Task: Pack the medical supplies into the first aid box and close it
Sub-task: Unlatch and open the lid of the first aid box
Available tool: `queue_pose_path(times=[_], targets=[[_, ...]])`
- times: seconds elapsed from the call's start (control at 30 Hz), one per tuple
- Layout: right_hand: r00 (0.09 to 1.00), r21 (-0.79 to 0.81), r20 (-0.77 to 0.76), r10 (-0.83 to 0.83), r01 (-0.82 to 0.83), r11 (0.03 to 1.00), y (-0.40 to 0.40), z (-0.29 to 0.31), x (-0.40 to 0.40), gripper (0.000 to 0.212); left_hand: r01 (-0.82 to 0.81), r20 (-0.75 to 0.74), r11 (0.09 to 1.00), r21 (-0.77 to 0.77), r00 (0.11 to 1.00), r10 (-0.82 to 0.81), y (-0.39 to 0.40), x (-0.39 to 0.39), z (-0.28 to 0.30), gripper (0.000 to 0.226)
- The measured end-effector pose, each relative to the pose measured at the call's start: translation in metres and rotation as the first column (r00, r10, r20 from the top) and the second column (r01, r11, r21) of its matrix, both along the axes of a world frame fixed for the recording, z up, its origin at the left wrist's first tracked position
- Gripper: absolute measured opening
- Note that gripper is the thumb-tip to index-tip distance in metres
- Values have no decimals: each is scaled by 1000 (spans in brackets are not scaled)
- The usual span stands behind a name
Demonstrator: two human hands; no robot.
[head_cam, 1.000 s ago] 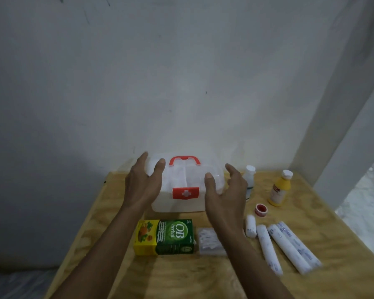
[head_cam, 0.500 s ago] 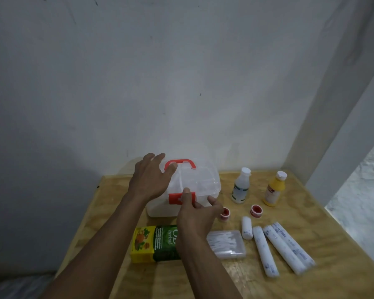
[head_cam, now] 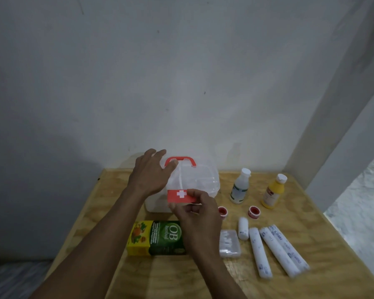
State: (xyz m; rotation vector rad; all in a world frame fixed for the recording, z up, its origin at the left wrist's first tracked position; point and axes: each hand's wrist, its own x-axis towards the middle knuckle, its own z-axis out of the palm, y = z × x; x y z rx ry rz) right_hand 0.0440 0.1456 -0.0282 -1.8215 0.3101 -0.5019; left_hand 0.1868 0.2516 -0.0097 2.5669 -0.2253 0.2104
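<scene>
Carrying everything, the plywood tabletop [head_cam: 311, 283] stands against a pale wall, with the first aid box [head_cam: 194, 184] at its back, lid down. Left hand [head_cam: 148, 173] rests flat on the lid beside the red handle [head_cam: 180, 159], fingers straight and apart, steadying it. Right hand [head_cam: 195, 214] pinches the red latch [head_cam: 180, 195] on the front face, fingers clamped on it. Judgement: the opening step is in hand; no supplies are packed yet.

Lying outside the box: a green and yellow carton [head_cam: 158, 238], four white bandage rolls [head_cam: 276, 249], a white bottle [head_cam: 240, 186], a yellow bottle [head_cam: 273, 192], a clear packet [head_cam: 229, 243] and two red tape rolls [head_cam: 254, 212].

Next move calls for freeing the latch outward, then lifting the lid while the base stays held.
</scene>
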Motion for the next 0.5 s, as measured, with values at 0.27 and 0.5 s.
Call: queue_pose_path(times=[0.27,0.5], targets=[[971,-792,196,135,75,606,-56,11,38,21,20,1,999,37,1000,-20,0,-4,2,65],[956,-776,118,268,-80,626,-67,22,49,23,3,67,998,-58,998,1,3,-12,-1,54]])
